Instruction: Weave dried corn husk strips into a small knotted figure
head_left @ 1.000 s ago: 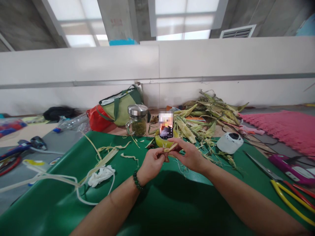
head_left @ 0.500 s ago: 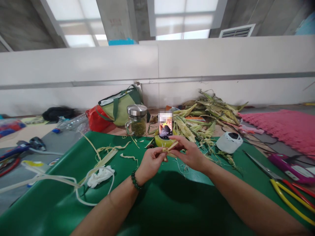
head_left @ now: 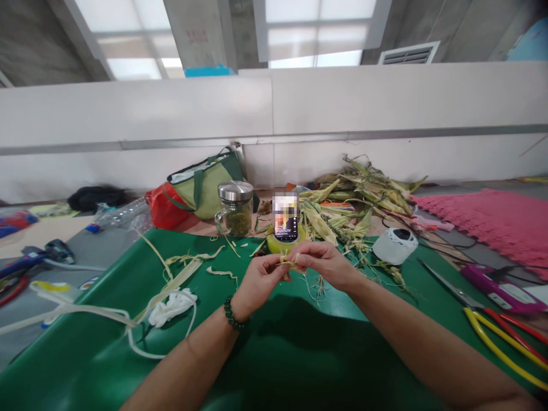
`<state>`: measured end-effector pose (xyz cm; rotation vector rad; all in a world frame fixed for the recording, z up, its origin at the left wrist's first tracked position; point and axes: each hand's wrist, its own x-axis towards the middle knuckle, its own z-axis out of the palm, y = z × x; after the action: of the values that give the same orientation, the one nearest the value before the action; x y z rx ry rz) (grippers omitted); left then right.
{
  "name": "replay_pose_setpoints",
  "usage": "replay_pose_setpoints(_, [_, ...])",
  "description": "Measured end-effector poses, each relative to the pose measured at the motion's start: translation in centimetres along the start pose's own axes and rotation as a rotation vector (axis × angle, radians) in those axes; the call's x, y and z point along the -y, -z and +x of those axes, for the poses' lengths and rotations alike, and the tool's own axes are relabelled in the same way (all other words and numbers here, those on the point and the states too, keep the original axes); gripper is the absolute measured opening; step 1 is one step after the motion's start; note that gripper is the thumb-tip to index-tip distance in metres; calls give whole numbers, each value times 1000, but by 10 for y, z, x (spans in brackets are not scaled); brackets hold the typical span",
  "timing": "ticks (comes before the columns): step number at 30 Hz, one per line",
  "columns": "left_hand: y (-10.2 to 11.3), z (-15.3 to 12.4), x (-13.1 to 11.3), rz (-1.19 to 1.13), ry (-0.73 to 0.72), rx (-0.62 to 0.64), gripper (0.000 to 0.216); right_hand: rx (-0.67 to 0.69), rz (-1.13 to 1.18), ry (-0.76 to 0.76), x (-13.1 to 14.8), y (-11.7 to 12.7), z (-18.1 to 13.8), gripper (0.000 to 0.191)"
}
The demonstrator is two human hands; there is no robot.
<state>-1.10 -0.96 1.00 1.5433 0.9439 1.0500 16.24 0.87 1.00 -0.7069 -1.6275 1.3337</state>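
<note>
Both hands meet over the green mat (head_left: 325, 365), pinching a small pale-yellow piece of corn husk (head_left: 289, 260) between them. My left hand (head_left: 260, 282) grips its left side with thumb and forefinger; a beaded bracelet (head_left: 233, 314) circles that wrist. On the husk's right side, my right hand (head_left: 326, 265) is closed with thumb and fingers together. The fingers partly hide the husk's shape. Just behind the hands a phone (head_left: 286, 220) with a lit screen leans upright on a yellow-green round thing (head_left: 276, 244).
Corn husks (head_left: 368, 182) are heaped behind on the right. A glass jar mug (head_left: 235, 211) stands back left beside a green bag (head_left: 201, 185). Scissors (head_left: 466, 299) and a white tape roll (head_left: 394, 246) lie right. Husk strips (head_left: 182, 277), white cord and crumpled tissue (head_left: 173, 306) lie left.
My right hand has drawn in closer to the left, its fingers now folded over the husk. The husk strip that stuck out to the upper right no longer shows.
</note>
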Motion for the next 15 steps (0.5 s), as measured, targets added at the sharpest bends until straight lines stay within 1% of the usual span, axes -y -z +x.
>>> replay_pose_setpoints(4, [-1,0,3,12,18,-10,18,38,-113,7,3,0,-1,31])
replay_pose_setpoints(7, [-2,1,6,45,-31,-20,17,14,-254,9,3,0,-2,27])
replay_pose_setpoints(9, [-3,0,8,85,-58,-27,18,-9,-352,-32,2,0,-3,23])
replay_pose_setpoints(12, [-7,-1,11,193,-60,-38,21,-24,-501,-86,-2,0,-3,16])
replay_pose_setpoints(15, [-11,-3,12,354,-86,-51,23,-65,-635,-72,-4,0,-3,11])
